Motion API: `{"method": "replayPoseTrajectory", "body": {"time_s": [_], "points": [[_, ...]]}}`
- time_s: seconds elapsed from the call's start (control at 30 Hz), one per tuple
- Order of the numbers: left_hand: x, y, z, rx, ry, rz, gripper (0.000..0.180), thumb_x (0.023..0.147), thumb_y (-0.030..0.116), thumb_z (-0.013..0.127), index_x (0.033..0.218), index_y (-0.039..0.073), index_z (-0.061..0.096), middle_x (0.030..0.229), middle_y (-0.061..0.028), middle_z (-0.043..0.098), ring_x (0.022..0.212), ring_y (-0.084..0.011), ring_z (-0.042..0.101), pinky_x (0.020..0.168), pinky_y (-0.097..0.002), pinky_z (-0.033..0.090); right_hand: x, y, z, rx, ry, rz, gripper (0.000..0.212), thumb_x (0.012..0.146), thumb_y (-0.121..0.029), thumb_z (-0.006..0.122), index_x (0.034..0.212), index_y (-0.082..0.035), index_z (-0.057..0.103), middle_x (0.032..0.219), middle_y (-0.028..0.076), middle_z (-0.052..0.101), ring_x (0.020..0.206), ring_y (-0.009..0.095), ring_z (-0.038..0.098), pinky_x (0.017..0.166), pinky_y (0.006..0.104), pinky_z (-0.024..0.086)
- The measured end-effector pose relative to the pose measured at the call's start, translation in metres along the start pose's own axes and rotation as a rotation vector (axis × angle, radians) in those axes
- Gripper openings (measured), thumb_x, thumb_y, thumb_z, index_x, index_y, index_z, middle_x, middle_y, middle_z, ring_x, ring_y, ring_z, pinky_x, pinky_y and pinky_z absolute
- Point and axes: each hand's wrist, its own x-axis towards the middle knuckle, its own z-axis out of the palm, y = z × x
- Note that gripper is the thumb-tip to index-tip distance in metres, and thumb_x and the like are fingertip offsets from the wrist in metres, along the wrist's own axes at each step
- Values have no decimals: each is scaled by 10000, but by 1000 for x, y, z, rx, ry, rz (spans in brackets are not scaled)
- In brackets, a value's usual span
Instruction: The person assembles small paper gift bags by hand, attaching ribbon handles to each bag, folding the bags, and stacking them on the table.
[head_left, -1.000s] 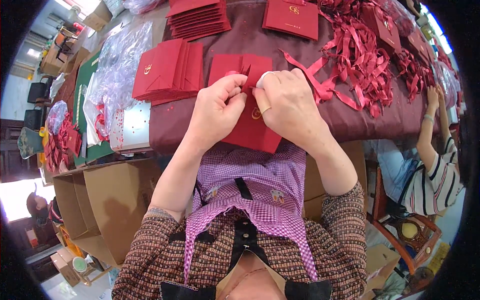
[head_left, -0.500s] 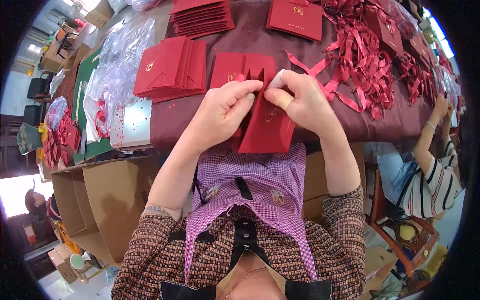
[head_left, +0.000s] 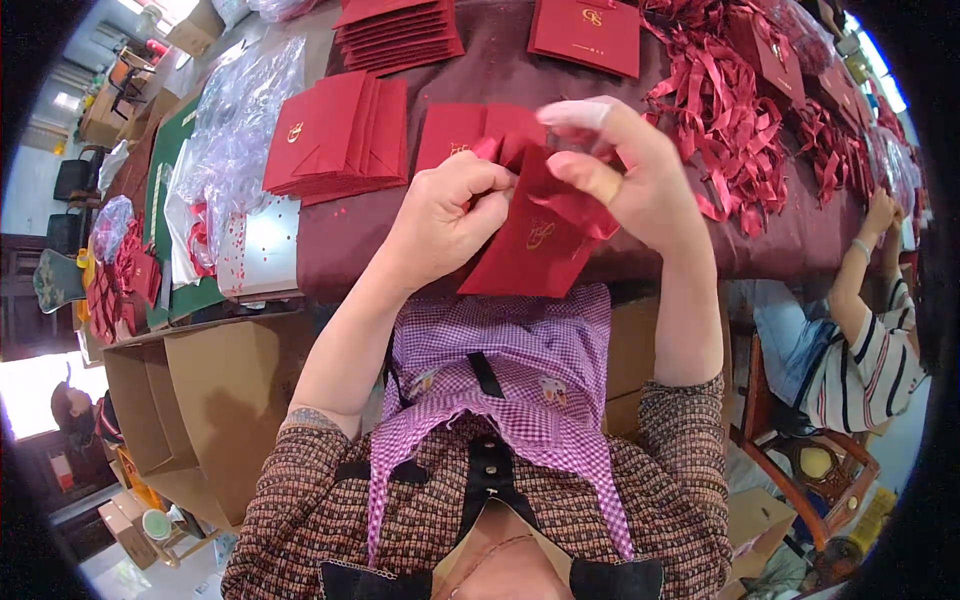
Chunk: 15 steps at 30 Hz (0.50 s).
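Left hand point(head_left: 455, 215) pinching a red paper bag point(head_left: 530, 240), right hand point(head_left: 640, 170) spreading wide just beside it, the bag slanting over the near edge of the table point(head_left: 350, 240), red ribbons point(head_left: 715, 130) lying heaped farther right

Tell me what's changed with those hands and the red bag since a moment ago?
The right hand has let go of the red bag and lifted away, its fingers now spread. A red ribbon now shows at the bag's right side. The left hand remains closed at the bag's opening; the stacked bags and ribbon pile stayed put.
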Motion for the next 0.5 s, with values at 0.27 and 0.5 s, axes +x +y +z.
{"method": "replayPoseTrajectory", "body": {"time_s": [0.27,0.5], "points": [[-1,3,1,-168,-11,-204,118,804,-2,553,875,-41,639,762,-44,623,737,-90,564,673,-242,458,0,9,6,47,-177,-176,167,823,58,606,969,-22,625,920,78,615,874,202,611,769,289,488],[-2,-3,-8,-422,-47,-349,133,829,3,536,888,-34,649,801,18,618,768,-42,539,697,-204,446,1,6,8,88,-237,-166,187,807,108,568,945,-12,609,915,104,613,849,229,620,743,300,508]]}}
